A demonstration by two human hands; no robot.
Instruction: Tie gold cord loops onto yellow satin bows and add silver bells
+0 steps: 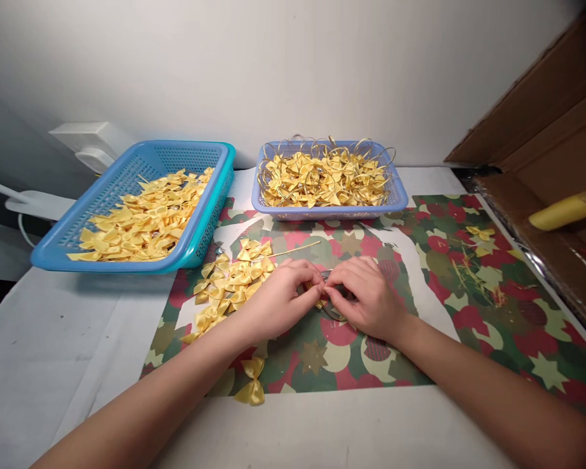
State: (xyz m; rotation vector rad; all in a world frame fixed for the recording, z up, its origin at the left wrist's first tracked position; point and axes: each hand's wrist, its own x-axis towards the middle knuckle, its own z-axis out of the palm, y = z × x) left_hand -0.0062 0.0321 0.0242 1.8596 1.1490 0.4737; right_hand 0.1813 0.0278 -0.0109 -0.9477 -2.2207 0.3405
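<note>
My left hand (288, 296) and my right hand (368, 296) meet over the patterned sheet, thumbs and fingertips pinched close together. What they pinch is small and mostly hidden by the fingers. Just below the fingertips shows part of a dark grey curved thing (333, 311), its kind unclear. A pile of yellow satin ribbon bows (232, 283) lies left of my left hand, partly behind it. Beyond that hand, a thin gold tie (295, 249) sticks out from the pile. One single bow (252, 381) rests nearer me, below my left forearm.
At the back left, a blue basket (114, 170) nested in a teal one holds many bows. The purple-blue basket (329, 212) behind my hands holds bows with looped gold ties. Thread scraps (478, 277) lie at right on the camouflage-coloured sheet (469, 319), near a cardboard box (542, 140).
</note>
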